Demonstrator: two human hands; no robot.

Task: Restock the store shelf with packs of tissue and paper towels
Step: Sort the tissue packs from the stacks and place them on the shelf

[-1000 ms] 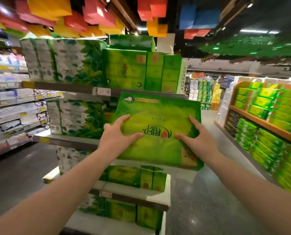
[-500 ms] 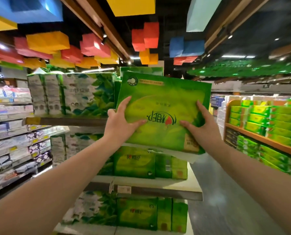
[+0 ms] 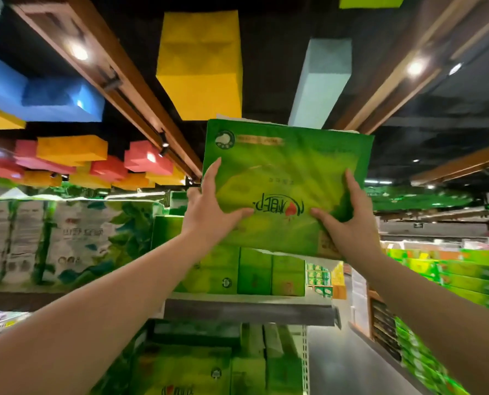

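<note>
You've got the green tissue pack (image 3: 283, 189) overhead, above the top-shelf packs (image 3: 254, 272). Left hand (image 3: 209, 212) and right hand (image 3: 348, 223) clamp its sides, fingers spread, thumbs underneath. Keep it level, clear the stack, then slide it on squarely.

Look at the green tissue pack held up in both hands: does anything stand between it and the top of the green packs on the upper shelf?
Nothing visible does. The left hand and right hand hold the green tissue pack above the row of green packs on the upper shelf. Only open air shows over that row.
</note>
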